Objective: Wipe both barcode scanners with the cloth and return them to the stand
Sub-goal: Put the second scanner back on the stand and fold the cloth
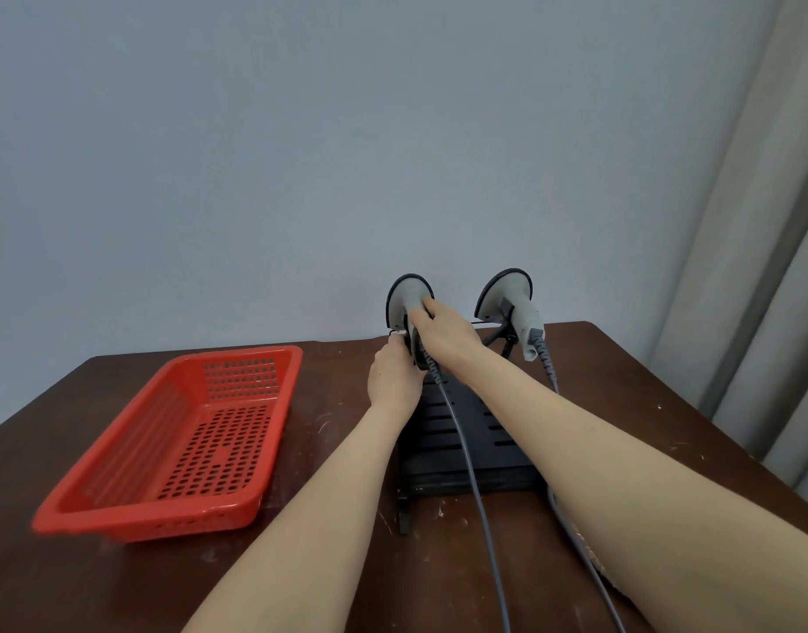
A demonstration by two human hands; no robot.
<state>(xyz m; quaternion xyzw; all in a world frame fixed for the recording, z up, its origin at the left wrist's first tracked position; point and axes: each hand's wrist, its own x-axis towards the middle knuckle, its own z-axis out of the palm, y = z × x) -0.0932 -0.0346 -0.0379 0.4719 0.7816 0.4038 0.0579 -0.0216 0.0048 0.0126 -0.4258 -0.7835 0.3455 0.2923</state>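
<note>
**Both hands on the left scanner at the stand**

Item one: our right hand [443,338], its grip wrapped around the handle of the left scanner [409,296], fingers lying over the grey neck just under the flared head. The scanner stands upright at the far end of the black stand [461,431], head uppermost.

Item two: our left hand [395,379], just below and to the left of that grip, fingers curled and pinching at the lower part of the same handle or the stand's holder; we cannot tell which it touches.

Item three: the right scanner [514,299], to the right of the grip and apart from both hands, seated upright at the stand's far end, handle slanting down.

Item four: two grey cables [466,454], one running from beneath the grip back across the stand's slotted deck towards us, the other from the right scanner passing under our right forearm.

Item five: a red perforated basket [119,500], well to the left of the grip, resting on the brown bench [338,564].

Item six: a patterned fabric edge [591,552], near us below the right forearm, mostly hidden; we cannot say whether it is the cloth.
</note>
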